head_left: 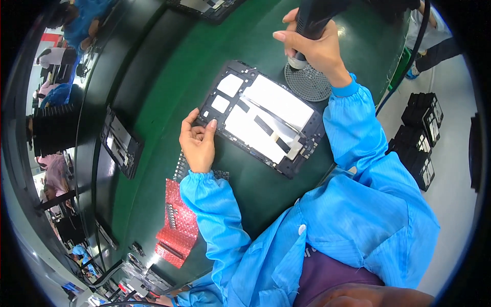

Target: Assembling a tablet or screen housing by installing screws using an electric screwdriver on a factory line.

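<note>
An opened tablet (248,125) lies tilted on the green tabletop, its inside facing up, with a black frame, silver-white battery panels and dark strips of tape. My left hand (198,146) pinches the tablet's left edge between thumb and fingers. Beyond the tablet's upper right, my right hand (322,53) is wrapped round a black hot-air gun (311,23) with slots in its body and a metal nozzle. That nozzle points down at the edge of a round grey grid-like disc (307,84), partly covered by my right hand and wrist.
Red bubble wrap (179,225) with small dark parts lies left of my left forearm. Another tablet frame (120,143) rests further left, and one more (207,6) at the far edge. Stacked black units (417,138) stand at right, past a hanging cable (409,64). Other people work nearby.
</note>
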### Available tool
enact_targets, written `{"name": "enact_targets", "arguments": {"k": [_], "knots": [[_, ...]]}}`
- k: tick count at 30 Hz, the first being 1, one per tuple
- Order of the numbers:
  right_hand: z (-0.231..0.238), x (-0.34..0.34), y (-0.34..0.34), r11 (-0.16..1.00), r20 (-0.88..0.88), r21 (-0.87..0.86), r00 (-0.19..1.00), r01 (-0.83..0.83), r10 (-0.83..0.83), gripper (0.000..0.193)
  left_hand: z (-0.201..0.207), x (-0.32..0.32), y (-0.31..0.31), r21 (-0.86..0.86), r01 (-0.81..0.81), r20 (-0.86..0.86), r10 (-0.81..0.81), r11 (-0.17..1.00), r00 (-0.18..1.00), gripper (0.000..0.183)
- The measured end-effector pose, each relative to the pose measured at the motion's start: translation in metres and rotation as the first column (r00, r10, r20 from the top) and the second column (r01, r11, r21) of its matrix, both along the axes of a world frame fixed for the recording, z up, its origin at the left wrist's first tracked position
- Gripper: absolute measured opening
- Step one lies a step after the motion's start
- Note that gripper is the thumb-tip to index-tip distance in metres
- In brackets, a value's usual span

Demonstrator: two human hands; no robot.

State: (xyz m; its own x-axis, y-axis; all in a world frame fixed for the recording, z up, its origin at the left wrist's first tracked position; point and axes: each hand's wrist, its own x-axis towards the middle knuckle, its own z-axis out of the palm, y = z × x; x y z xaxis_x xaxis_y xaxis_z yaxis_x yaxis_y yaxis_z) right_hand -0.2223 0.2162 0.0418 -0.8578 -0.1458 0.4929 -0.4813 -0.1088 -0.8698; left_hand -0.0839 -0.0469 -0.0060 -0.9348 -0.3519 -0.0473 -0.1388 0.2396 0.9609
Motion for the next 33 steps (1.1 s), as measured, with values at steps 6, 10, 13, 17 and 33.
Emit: {"name": "enact_targets", "arguments": {"k": [6, 10, 13, 17, 33], "knots": [[-0.003, -0.007, -0.003, 0.998, -0.039, -0.041, 0.999, -0.04, 0.038, 0.025, 0.001, -0.001, 0.003, 0.0, -0.003, -0.017, 0.003, 1.0, 1.0, 0.046], [-0.005, -0.007, -0.003, 1.0, 0.013, -0.018, 1.0, -0.025, 0.025, 0.024, 0.013, 0.005, 0.012, -0.158, -0.069, 0.096, 0.085, 0.985, 0.992, 0.044], [-0.006, -0.006, -0.007, 1.0, 0.028, -0.013, 0.999, -0.027, 0.028, 0.024, 0.013, 0.021, 0.026, -0.503, -0.203, -0.154, 0.144, 0.84, 0.978, 0.036], [-0.006, -0.007, -0.003, 0.999, 0.02, 0.018, 0.999, -0.033, 0.032, 0.024, 0.017, 0.057, 0.041, -0.68, -0.154, -0.211, 0.01, 0.716, 0.977, 0.027], [0.054, 0.052, -0.045, 0.979, 0.086, -0.169, 0.988, -0.116, 0.131, 0.034, 0.003, 0.104, 0.074, -0.669, 0.161, -0.275, -0.443, 0.725, 0.853, 0.039]]}}
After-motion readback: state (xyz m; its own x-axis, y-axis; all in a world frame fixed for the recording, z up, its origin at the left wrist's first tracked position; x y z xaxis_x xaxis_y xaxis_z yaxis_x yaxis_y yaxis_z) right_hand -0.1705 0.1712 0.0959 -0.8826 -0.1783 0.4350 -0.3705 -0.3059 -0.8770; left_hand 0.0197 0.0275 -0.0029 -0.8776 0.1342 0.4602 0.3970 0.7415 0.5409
